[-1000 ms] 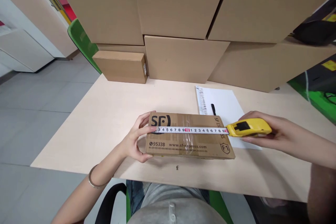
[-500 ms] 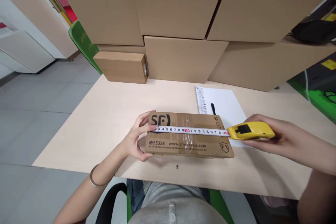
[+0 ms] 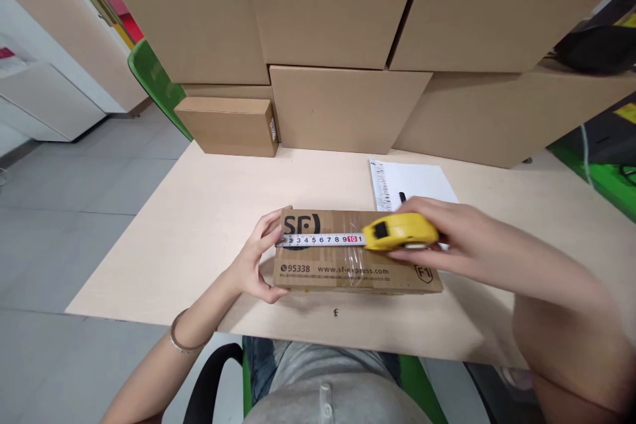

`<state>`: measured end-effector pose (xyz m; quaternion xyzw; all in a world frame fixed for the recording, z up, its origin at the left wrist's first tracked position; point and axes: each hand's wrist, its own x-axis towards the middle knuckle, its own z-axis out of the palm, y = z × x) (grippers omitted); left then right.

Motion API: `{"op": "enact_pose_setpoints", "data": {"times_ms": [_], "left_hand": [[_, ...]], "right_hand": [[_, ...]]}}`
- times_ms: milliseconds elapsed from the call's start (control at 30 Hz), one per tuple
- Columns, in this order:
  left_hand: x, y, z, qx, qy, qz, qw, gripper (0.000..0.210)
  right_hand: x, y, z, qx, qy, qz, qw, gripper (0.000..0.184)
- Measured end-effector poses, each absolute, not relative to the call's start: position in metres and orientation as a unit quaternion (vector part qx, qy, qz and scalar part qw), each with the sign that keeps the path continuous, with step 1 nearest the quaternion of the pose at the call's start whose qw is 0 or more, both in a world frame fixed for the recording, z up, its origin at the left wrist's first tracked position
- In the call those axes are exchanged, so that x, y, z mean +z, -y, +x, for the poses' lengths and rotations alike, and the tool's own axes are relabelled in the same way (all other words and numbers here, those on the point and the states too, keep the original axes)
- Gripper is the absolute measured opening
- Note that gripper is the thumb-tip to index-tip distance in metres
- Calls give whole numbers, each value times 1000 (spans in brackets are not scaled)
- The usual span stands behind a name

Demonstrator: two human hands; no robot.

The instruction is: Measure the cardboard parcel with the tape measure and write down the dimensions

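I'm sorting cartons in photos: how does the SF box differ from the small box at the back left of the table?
The SF box lies printed face up; the rear box stands with a broad face toward the person. The SF box bears bold dark lettering; the rear box shows just a small label on its end. The left hand holds the SF box; no hand touches the rear box. Both are oblong brown cartons.
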<state>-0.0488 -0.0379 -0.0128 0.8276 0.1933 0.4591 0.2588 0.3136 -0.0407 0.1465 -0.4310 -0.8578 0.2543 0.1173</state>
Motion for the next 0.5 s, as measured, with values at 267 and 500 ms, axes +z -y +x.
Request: {"op": "enact_pose_setpoints", "data": {"times_ms": [267, 500], "left_hand": [[-22, 46, -52, 472, -289, 775, 306, 131], [30, 53, -25, 524, -408, 539, 518, 67]], "right_hand": [[149, 35, 219, 68, 960, -213, 166, 19], [157, 59, 261, 194, 806, -380, 410, 40]]}}
